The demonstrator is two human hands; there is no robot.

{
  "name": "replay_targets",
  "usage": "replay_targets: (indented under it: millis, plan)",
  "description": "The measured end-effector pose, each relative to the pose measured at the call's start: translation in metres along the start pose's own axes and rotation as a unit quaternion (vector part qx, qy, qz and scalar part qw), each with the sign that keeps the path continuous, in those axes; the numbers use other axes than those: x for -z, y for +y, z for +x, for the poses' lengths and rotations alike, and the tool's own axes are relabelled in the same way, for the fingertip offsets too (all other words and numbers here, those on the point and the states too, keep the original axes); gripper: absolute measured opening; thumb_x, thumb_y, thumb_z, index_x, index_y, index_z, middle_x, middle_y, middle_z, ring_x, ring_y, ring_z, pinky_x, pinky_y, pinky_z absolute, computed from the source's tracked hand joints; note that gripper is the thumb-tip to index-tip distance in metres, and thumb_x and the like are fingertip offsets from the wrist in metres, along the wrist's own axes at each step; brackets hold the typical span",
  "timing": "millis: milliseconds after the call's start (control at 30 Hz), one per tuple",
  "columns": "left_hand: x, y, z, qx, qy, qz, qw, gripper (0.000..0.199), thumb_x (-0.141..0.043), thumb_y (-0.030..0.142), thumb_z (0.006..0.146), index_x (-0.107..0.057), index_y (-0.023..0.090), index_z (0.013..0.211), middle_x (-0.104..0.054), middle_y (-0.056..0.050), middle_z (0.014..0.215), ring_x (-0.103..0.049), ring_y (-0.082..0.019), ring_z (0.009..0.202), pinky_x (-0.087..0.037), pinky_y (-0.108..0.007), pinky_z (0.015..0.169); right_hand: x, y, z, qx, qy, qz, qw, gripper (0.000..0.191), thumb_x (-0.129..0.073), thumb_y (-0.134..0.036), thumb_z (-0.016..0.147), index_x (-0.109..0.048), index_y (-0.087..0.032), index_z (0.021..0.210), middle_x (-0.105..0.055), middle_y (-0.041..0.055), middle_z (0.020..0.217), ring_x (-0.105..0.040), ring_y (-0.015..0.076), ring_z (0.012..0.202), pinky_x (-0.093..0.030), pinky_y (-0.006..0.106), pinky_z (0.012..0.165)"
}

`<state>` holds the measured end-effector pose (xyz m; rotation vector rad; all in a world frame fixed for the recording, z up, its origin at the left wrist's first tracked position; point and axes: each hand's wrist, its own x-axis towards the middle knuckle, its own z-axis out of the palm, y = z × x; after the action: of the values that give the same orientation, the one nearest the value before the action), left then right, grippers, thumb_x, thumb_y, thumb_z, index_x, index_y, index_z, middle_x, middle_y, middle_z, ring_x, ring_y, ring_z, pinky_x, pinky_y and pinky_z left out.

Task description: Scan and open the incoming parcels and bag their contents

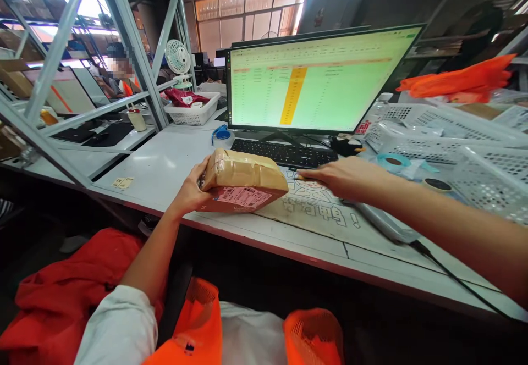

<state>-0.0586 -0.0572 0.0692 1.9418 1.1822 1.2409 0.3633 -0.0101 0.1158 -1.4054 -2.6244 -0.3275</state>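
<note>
I judge the package [247, 170] light and stiffish, slick where taped, best held by its ends. It's boxy and brown, pink-labelled, at the desk's [165, 156] front edge. My left hand [193, 188] clasps its left end; my right hand [336, 177] pinches what may be a cutter [302, 178].

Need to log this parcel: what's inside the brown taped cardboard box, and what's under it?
The brown taped cardboard box hides its contents. The white desktop shows beside it; whatever lies directly beneath is covered. The bare left hand holds its left end.
</note>
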Motion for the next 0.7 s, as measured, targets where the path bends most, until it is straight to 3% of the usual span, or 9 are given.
replay_targets:
  millis: [33, 100, 233, 300, 367, 467, 533, 600, 700]
  plan:
    - [0.000, -0.009, 0.001, 0.005, -0.015, -0.021, 1.000, 0.107, -0.088, 0.041, 0.069, -0.040, 0.019, 0.162, -0.051, -0.012, 0.155, -0.047, -0.036, 0.145, -0.040, -0.042, 0.123, -0.012, 0.013, -0.015, -0.029, -0.042, -0.038, 0.998, 0.041, -0.053, -0.024, 0.093, -0.080, -0.026, 0.124, -0.071, 0.0086, 0.066, -0.052, 0.0140, 0.047, -0.031, 0.030, 0.053]
    - [-0.003, -0.029, 0.005, 0.032, -0.057, -0.078, 0.995, 0.106, -0.089, 0.043, 0.069, -0.041, 0.020, 0.161, -0.056, -0.012, 0.152, -0.052, -0.037, 0.141, -0.044, -0.044, 0.120, -0.034, 0.022, -0.043, -0.085, -0.081, -0.074, 0.990, 0.046, -0.050, -0.026, 0.095, -0.075, -0.026, 0.133, -0.075, 0.0121, 0.076, -0.056, 0.0182, 0.050, -0.036, 0.031, 0.053]
    - [-0.013, -0.057, 0.009, 0.077, -0.118, -0.143, 0.980, 0.105, -0.091, 0.054, 0.066, -0.047, 0.019, 0.155, -0.063, -0.016, 0.143, -0.057, -0.040, 0.136, -0.051, -0.051, 0.113, -0.072, -0.012, -0.076, -0.157, -0.080, -0.046, 0.983, 0.054, -0.036, -0.031, 0.104, -0.055, -0.029, 0.155, -0.075, 0.0159, 0.101, -0.071, 0.0296, 0.076, -0.050, 0.036, 0.061]
    - [-0.014, -0.048, 0.006, 0.034, -0.066, -0.082, 0.994, 0.109, -0.090, 0.059, 0.069, -0.042, 0.021, 0.158, -0.051, -0.019, 0.155, -0.048, -0.040, 0.145, -0.044, -0.055, 0.119, -0.087, -0.032, -0.080, -0.177, -0.075, -0.048, 0.980, 0.055, -0.032, -0.034, 0.107, -0.053, -0.024, 0.157, -0.072, 0.0190, 0.105, -0.072, 0.0338, 0.089, -0.055, 0.041, 0.068]
    - [-0.017, -0.023, 0.000, -0.059, 0.019, 0.043, 0.997, 0.103, -0.084, 0.060, 0.078, -0.038, 0.022, 0.161, -0.038, -0.018, 0.164, -0.036, -0.037, 0.153, -0.033, -0.055, 0.126, -0.090, -0.044, -0.076, -0.186, -0.053, -0.043, 0.980, 0.055, -0.037, -0.042, 0.106, -0.060, -0.018, 0.150, -0.069, 0.0220, 0.109, -0.070, 0.0374, 0.099, -0.057, 0.047, 0.076]
    - [-0.037, 0.018, -0.009, -0.189, 0.048, 0.242, 0.951, 0.082, -0.078, 0.058, 0.088, -0.049, 0.021, 0.155, -0.046, -0.017, 0.160, -0.037, -0.036, 0.152, -0.026, -0.052, 0.128, -0.068, -0.048, -0.054, -0.174, 0.029, 0.036, 0.984, 0.052, -0.042, -0.045, 0.105, -0.069, -0.015, 0.138, -0.068, 0.0207, 0.115, -0.069, 0.0360, 0.104, -0.058, 0.051, 0.087]
    - [-0.059, 0.031, -0.009, -0.215, 0.035, 0.320, 0.922, 0.070, -0.076, 0.055, 0.091, -0.057, 0.020, 0.149, -0.057, -0.016, 0.150, -0.046, -0.036, 0.144, -0.030, -0.051, 0.124, -0.042, -0.053, -0.030, -0.141, 0.114, 0.128, 0.975, 0.050, -0.043, -0.046, 0.106, -0.069, -0.016, 0.136, -0.068, 0.0172, 0.119, -0.068, 0.0314, 0.107, -0.057, 0.048, 0.094]
    - [-0.081, 0.029, -0.007, -0.209, 0.054, 0.351, 0.911, 0.059, -0.073, 0.051, 0.095, -0.063, 0.020, 0.144, -0.064, -0.015, 0.142, -0.055, -0.036, 0.135, -0.035, -0.048, 0.116, -0.017, -0.064, -0.002, -0.088, 0.169, 0.209, 0.959, 0.048, -0.046, -0.046, 0.105, -0.069, -0.017, 0.136, -0.068, 0.0147, 0.123, -0.067, 0.0279, 0.112, -0.055, 0.044, 0.100]
    - [-0.099, 0.014, -0.004, -0.199, 0.091, 0.357, 0.908, 0.045, -0.069, 0.051, 0.097, -0.071, 0.023, 0.132, -0.073, -0.011, 0.128, -0.064, -0.032, 0.118, -0.040, -0.046, 0.103, 0.002, -0.085, 0.037, -0.013, 0.139, 0.281, 0.950, 0.046, -0.053, -0.042, 0.102, -0.069, -0.017, 0.137, -0.066, 0.0137, 0.128, -0.066, 0.0262, 0.117, -0.053, 0.042, 0.106]
